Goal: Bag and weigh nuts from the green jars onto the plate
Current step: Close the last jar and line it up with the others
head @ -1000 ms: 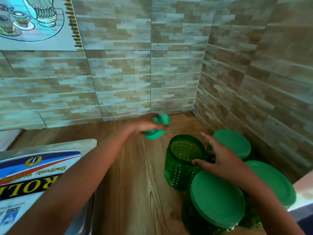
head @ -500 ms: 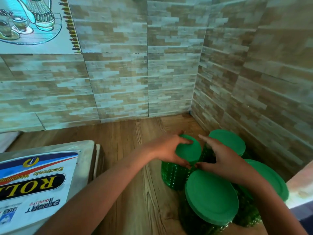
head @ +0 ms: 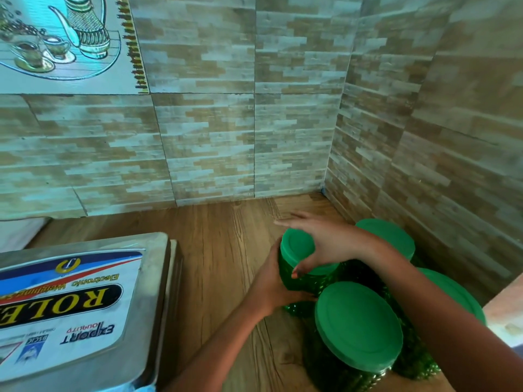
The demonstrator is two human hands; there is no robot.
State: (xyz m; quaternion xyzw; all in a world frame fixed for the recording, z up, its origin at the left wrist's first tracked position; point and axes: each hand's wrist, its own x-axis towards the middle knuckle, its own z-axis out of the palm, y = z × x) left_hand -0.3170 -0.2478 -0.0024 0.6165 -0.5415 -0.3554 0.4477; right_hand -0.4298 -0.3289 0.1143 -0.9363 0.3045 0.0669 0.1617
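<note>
Several green jars with green lids stand in the right corner of the wooden counter. My right hand [head: 325, 241] grips the green lid [head: 300, 250] on top of the smallest jar [head: 294, 281], thumb at its near edge. My left hand [head: 273, 284] wraps around that jar's left side and holds it. A larger lidded jar [head: 358, 323] stands nearest to me. Two more lidded jars, one [head: 393, 236] by the wall and one [head: 455, 292] at the right, stand behind my right arm. What the jars hold is hidden.
A steel weighing scale platform [head: 152, 278] with a printed label sits at the lower left. Tiled walls [head: 215, 137] close the counter at the back and right. Bare wooden counter [head: 223, 236] lies between the scale and the jars.
My left hand brought the lid onto the small jar, then slid down to hold its side. My right hand moved from beside the jar onto the lid.
</note>
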